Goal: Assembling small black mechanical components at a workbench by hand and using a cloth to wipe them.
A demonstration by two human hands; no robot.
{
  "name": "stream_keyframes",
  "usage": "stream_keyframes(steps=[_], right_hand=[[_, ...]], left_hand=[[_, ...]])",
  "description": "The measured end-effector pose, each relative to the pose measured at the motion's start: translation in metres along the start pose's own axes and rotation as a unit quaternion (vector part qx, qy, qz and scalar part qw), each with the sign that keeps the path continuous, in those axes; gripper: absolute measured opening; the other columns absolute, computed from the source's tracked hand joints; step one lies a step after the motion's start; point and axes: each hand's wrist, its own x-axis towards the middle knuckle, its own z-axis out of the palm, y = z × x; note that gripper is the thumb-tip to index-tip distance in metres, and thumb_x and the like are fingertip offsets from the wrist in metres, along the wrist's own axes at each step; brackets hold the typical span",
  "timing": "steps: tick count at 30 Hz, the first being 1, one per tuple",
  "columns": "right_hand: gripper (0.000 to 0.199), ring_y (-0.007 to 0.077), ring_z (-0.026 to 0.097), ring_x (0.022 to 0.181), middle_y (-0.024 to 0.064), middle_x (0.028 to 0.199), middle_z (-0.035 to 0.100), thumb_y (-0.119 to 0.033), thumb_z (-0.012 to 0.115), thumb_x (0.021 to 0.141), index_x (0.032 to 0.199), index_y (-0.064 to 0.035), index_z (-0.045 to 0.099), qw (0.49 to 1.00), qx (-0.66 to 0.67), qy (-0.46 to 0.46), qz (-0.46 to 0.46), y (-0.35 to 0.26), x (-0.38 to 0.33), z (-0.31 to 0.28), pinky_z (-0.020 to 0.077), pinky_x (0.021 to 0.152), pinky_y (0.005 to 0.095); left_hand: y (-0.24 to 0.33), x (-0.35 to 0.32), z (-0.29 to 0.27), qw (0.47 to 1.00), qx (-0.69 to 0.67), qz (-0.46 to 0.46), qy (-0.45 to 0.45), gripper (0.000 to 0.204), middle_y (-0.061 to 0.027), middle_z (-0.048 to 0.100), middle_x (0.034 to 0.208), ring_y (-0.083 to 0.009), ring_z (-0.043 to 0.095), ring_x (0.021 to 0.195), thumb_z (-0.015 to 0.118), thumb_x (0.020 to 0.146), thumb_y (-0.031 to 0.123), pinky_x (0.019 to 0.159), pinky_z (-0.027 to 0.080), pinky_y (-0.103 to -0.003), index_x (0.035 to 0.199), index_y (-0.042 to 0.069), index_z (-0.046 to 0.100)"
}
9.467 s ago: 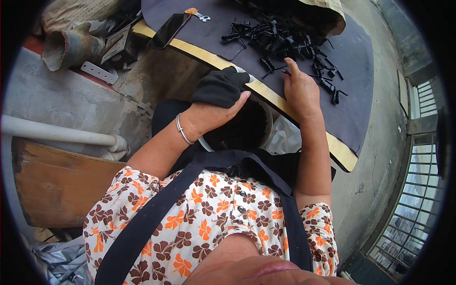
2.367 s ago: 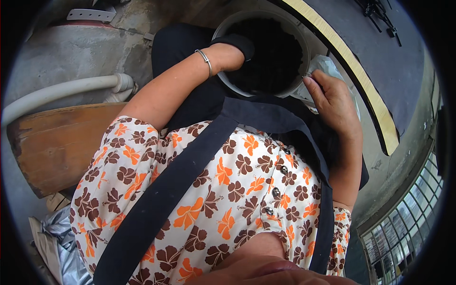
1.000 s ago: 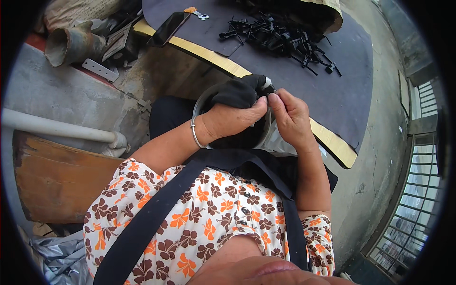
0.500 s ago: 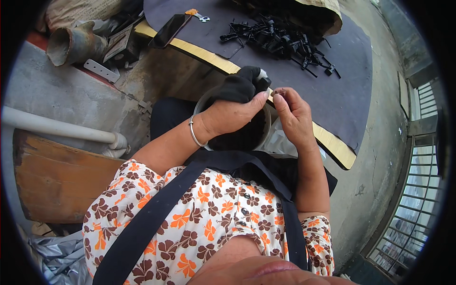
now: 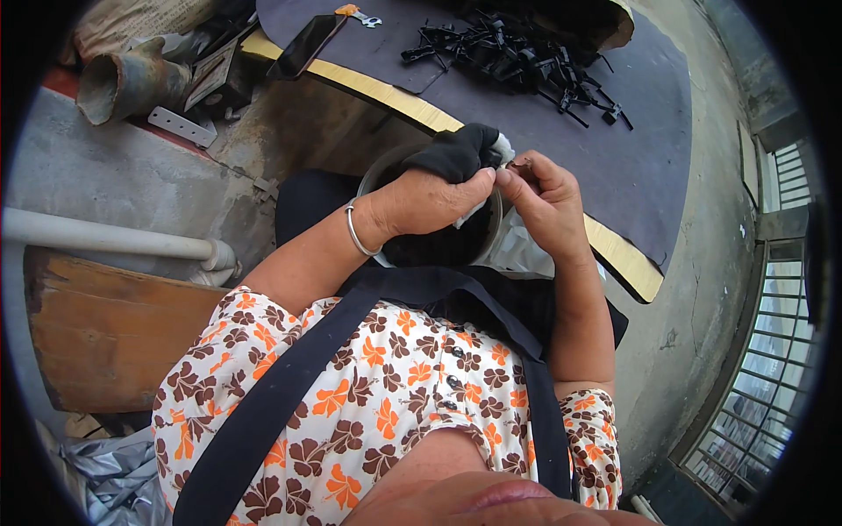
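My left hand [image 5: 430,200] has black cloth [image 5: 454,152] over its fingers, with a white patch at the far end. Its bare thumb points toward my right hand, and the fingers are curled; what they grip is hidden. My right hand [image 5: 551,206] meets it, thumb and forefinger pinched round something small and dark that I cannot make out. Beneath the hands stands a round tub [image 5: 497,230] with dark contents. A pale strip shows below the left thumb, inside the tub's outline.
Beyond my hands, a table [image 5: 649,149] with a dark cover and yellow edge holds a pile of black plastic parts [image 5: 526,66], a phone [image 5: 307,46] and a wrench [image 5: 371,22]. At left are a rusty pipe fitting [image 5: 132,81], a white pipe [image 5: 105,232] and a wooden board [image 5: 114,329].
My hands have come together, the right thumb now at the left thumb's tip. More white shows at the end of the black cloth. The view has shifted slightly.
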Motion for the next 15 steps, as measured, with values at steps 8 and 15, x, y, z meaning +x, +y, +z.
stream_keyframes(steps=[8, 15], right_hand=[[0.031, 0.0062, 0.045, 0.068, -0.0051, 0.071, 0.051, -0.027, 0.049, 0.095, 0.081, -0.0002, 0.057, 0.994, -0.099, -0.052, 0.016, 0.000, 0.000, 0.003, 0.0407, 0.063, 0.0239], [0.036, 0.0026, 0.041, 0.062, -0.0065, 0.066, 0.049, -0.032, 0.045, 0.096, 0.078, -0.0028, 0.058, 0.998, 0.029, -0.046, 0.027, 0.030, 0.000, 0.028, 0.0363, 0.056, 0.0200]], left_hand=[[-0.007, 0.001, 0.003, 0.994, 0.083, 0.058, 0.032, 0.027, -0.0110, 0.059, 0.084, -0.0180, 0.056, 0.074, 0.051, 0.085, 0.007, 0.068, 0.046, -0.030, 0.110, -0.003, 0.049], [-0.019, -0.010, -0.001, 0.953, 0.237, 0.187, 0.029, 0.009, -0.0198, 0.056, 0.096, -0.0320, 0.055, 0.084, 0.050, 0.082, 0.002, 0.076, 0.045, -0.038, 0.087, -0.004, 0.054]])
